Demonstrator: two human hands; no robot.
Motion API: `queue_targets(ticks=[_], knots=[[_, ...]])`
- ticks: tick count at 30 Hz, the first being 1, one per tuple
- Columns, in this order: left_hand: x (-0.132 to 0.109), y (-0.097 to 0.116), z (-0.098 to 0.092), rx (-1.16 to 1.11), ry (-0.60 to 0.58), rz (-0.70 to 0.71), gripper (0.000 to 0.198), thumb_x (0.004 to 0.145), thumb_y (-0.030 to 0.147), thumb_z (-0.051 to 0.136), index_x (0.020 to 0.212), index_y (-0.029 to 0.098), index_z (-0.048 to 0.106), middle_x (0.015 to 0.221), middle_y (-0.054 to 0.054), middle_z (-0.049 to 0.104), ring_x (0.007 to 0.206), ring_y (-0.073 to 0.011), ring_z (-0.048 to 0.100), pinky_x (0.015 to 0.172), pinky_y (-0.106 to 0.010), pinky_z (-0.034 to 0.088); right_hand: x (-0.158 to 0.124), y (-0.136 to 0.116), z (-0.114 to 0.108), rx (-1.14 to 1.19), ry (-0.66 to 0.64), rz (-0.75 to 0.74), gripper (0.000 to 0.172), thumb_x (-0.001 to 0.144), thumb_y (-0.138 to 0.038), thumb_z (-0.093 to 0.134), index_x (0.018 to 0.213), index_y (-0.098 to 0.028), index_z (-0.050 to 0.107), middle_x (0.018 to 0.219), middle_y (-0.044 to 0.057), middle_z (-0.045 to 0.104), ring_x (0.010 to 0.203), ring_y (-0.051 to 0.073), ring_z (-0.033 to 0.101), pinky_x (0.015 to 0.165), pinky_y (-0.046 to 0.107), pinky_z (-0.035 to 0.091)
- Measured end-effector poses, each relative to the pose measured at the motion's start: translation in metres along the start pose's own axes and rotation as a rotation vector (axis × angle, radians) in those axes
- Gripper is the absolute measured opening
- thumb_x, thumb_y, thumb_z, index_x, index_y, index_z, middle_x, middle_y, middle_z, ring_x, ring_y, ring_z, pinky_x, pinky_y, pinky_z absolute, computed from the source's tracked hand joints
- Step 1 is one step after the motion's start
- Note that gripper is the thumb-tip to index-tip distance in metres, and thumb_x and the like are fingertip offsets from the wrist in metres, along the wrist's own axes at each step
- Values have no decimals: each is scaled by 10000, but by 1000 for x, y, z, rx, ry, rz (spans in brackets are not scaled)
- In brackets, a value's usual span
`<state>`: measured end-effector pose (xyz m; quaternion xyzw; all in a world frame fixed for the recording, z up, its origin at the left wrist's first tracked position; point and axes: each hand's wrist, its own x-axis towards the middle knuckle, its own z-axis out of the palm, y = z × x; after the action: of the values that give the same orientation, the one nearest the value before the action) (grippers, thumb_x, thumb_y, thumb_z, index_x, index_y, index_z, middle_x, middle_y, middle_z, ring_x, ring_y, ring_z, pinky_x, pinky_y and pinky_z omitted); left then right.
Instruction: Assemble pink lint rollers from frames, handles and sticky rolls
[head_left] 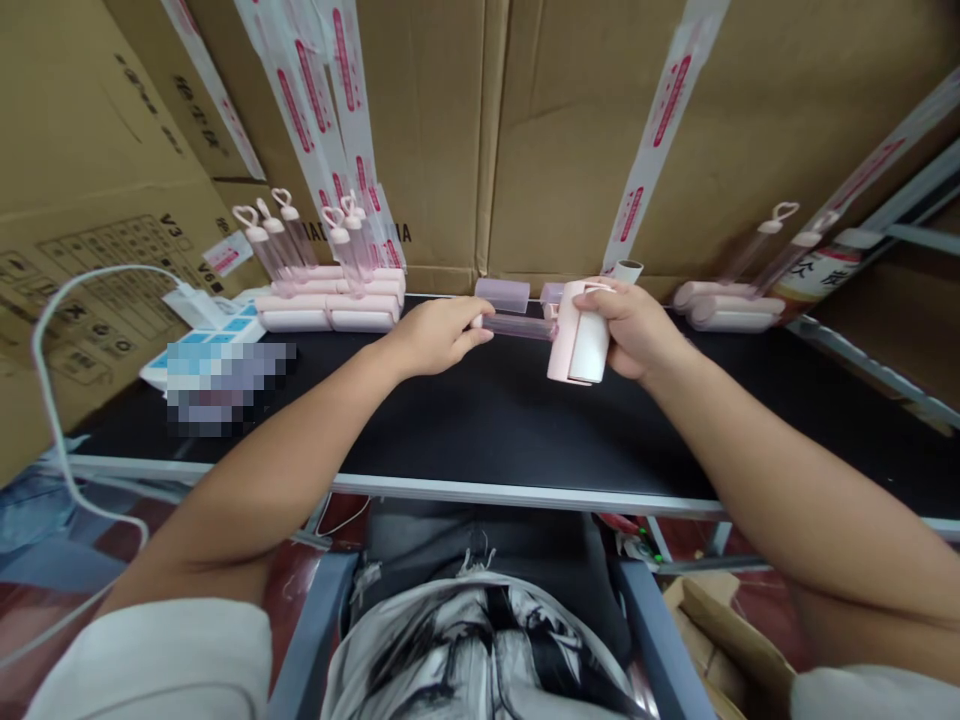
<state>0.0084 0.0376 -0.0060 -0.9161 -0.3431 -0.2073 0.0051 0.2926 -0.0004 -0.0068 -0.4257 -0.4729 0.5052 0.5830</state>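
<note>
Between my hands, a pink lint roller (571, 335) is held sideways above the black tabletop. My right hand (634, 325) grips its pink-and-white roller head, with the thumb on the front. My left hand (442, 332) pinches the far end of its clear handle (517, 326), covering most of the handle's tip. Just behind the handle lies a translucent purple cover (502, 294), and a similar piece is partly hidden by the roller head. A white paper roll (628, 271) sticks up behind my right hand.
Several pink lint rollers (330, 300) with upright heart-tipped handles stand at the left, and others (735, 305) at the right beside a labelled bottle (832, 262). A power strip (202, 335) with a white cable sits left. Taped cardboard boxes (435, 130) wall the table's (480, 430) back.
</note>
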Motion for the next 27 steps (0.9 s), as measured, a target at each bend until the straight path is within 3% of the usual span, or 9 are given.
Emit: queue_targets(ticks=[5,8,10,14,18,23,27], knots=[[5,14,3,-22,-43,-134,386,1083,444,556,1316,178,713,986,-78,801,910,-253,739,830,-356,510,4,-3,-4,-38,20,-85,405,628,-302,867,952,-248,631,719,6,696,616,260,740,686,537,716],[8,6,2,-152,56,-289,428,1112,485,464,1181,160,734,946,-80,774,877,-230,713,796,-334,495,6,-9,-12,-42,43,-135,368,631,-291,867,926,-261,650,687,-9,669,593,246,716,649,514,711],[8,-3,-2,-166,56,-385,439,1099,507,482,1207,152,718,1001,-100,785,907,-240,720,787,-334,495,5,-15,-17,-47,48,-163,333,650,-291,864,913,-268,661,669,-10,655,585,241,702,627,501,703],[2,-15,-4,-6,-195,-473,546,1049,431,569,1489,108,555,1221,-186,805,1045,-306,766,854,-379,536,7,-19,-24,-60,71,-207,311,673,-303,870,903,-271,664,667,-6,658,565,225,679,591,466,685],[3,-23,0,193,-399,-460,421,1002,324,603,1364,137,710,1310,-199,806,1180,-331,772,943,-378,547,18,-10,-29,-79,111,-214,351,643,-296,896,908,-268,667,692,-17,681,576,198,677,564,393,658],[8,-43,5,161,-419,-469,338,910,466,754,1117,215,843,1118,-89,865,1023,-274,790,813,-322,515,23,2,-26,-194,108,-166,325,626,-254,901,879,-252,698,743,-4,712,638,205,720,578,358,631],[8,-49,4,114,-419,-467,425,892,526,762,1174,216,832,1111,-74,862,979,-250,783,782,-304,504,12,6,-14,-194,17,-46,374,591,-255,883,913,-240,693,811,17,754,674,237,748,622,393,638]])
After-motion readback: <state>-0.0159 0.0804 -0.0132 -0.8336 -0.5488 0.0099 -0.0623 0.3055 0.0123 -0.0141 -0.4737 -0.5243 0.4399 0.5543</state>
